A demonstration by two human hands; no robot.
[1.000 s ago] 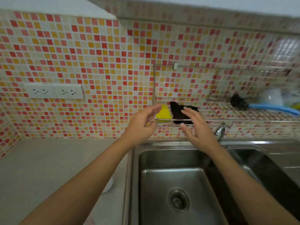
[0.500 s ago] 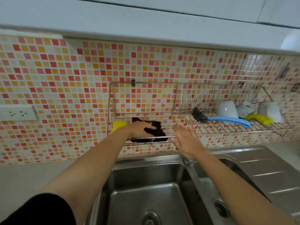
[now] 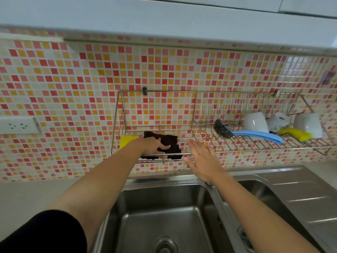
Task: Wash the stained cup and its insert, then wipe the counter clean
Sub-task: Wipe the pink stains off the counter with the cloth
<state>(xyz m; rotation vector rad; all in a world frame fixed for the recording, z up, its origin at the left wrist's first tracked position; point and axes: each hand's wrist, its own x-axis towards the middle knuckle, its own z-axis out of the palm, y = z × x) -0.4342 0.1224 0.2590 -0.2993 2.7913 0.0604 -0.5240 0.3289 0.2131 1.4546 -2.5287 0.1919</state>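
Note:
A dark cloth (image 3: 171, 143) lies in the left part of the wire wall rack (image 3: 116, 125), beside a yellow sponge (image 3: 125, 140). My left hand (image 3: 155, 147) reaches into the rack and grips the cloth, thumb curled over it. Just right of the cloth, my right hand (image 3: 202, 159) hovers flat with straight fingers by the rack's front rail, holding nothing. White cups (image 3: 255, 123) stand upside down on the rack's right part. The grey counter (image 3: 36, 196) stretches to the left of the sink.
A double steel sink (image 3: 164, 216) lies below the rack, with a drainboard (image 3: 306, 194) at right. A steel scourer (image 3: 221, 128), a blue-handled brush (image 3: 259, 135) and a yellow sponge (image 3: 295, 134) lie on the rack. A wall socket (image 3: 18, 125) sits at left.
The view rose and swung right. My left hand went from the air before the rack onto the dark cloth and closed on it. My right hand stayed flat beside it.

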